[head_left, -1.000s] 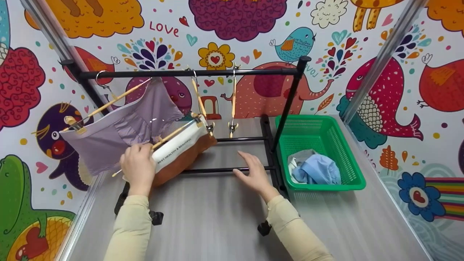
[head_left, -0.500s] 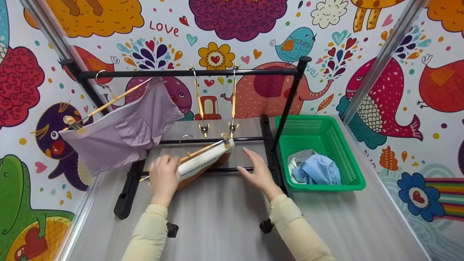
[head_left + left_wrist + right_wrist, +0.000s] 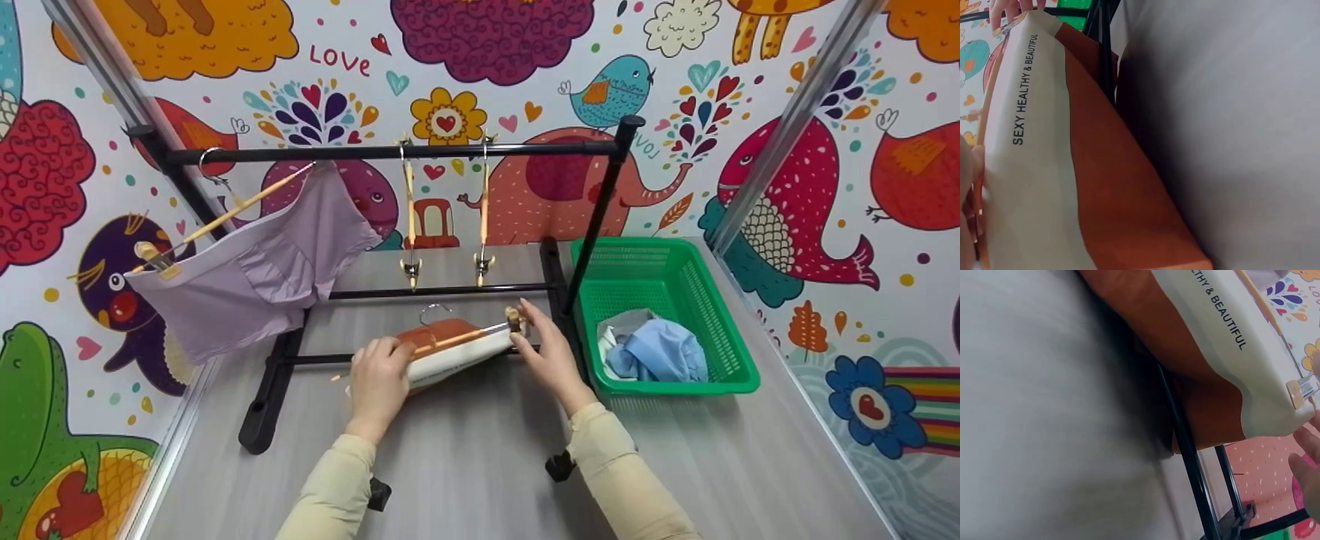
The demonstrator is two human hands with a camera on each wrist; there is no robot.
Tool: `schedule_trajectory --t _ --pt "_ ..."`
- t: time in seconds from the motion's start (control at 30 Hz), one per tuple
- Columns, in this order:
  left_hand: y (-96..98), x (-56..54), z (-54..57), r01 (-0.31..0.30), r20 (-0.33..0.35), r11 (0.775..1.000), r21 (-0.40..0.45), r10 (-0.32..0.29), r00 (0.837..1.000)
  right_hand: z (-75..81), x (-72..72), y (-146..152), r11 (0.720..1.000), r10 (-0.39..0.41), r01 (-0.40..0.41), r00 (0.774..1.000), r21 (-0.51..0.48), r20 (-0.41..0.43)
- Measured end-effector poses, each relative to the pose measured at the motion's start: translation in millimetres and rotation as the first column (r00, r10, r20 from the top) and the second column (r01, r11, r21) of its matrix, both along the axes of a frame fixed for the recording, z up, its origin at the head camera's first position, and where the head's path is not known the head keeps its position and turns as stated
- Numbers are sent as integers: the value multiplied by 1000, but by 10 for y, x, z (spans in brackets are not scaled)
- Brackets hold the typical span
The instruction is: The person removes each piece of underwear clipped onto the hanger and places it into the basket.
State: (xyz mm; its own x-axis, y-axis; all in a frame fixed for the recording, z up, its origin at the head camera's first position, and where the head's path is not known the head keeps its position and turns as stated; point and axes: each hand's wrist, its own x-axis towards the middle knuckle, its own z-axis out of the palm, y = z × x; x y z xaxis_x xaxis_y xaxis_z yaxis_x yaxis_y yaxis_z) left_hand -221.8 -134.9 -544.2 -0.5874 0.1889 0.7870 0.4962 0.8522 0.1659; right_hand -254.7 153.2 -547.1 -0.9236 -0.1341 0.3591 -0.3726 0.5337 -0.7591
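Note:
Brown underpants [image 3: 1106,169] with a wide white waistband hang clipped on a clip hanger [image 3: 450,341], in front of the black rack. My left hand [image 3: 381,379] grips the hanger's wooden bar near its left end. My right hand [image 3: 553,358] is at the hanger's right end, thumb and forefinger spread on either side of the clip [image 3: 1302,389]; whether they touch it is hard to tell. The waistband reads "SEXY HEALTHY & BEAUTIFUL" in the left wrist view. The hanger's left clip is hidden behind my left hand in the head view.
Lilac underpants [image 3: 262,255] hang from a clip hanger on the left of the black rack [image 3: 322,153]. Two bare clip hangers [image 3: 410,217] hang at its middle. A green basket [image 3: 739,375] holding a light blue garment [image 3: 660,352] stands to the right.
My left hand has carried the hanger with the brown underpants rightward, away from the lilac pair. The hanger's right clip has come up to my right hand, which has moved only slightly.

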Motion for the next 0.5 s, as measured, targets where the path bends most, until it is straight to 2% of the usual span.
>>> schedule_trajectory --t 0.27,0.5 --pt "65 28 -58 55 -12 998 1 -55 998 -34 45 105 997 -30 26 998 -67 -48" --pt "126 47 -17 96 4 995 -4 -96 995 12 100 165 992 -70 60 993 -111 -91"
